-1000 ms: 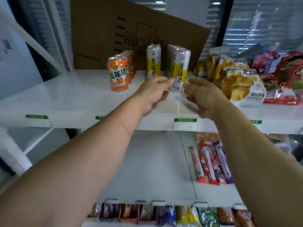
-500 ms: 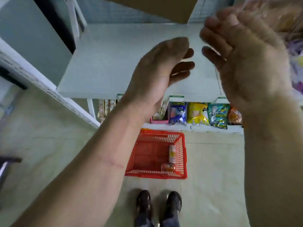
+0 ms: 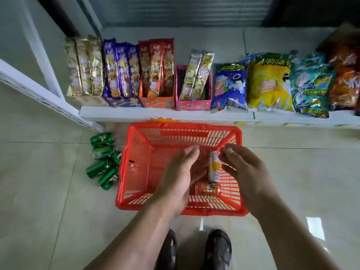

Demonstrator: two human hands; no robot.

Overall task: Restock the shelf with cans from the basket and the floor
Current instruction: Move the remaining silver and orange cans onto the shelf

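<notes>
Both hands have dropped from the shelf level to hover over the red basket on the floor.

Left hand and right hand show relaxed, spread fingers holding nothing. Between them a slim silver-yellow can lies pointing away toward the shelf; nearer the wrists an orange can lies crosswise. Green cans lie scattered left of the basket.

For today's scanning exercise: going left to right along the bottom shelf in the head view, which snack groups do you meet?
Gold packs → purple packs → red packs → pink box → blue bag → yellow bag → teal bag → orange bag.
</notes>
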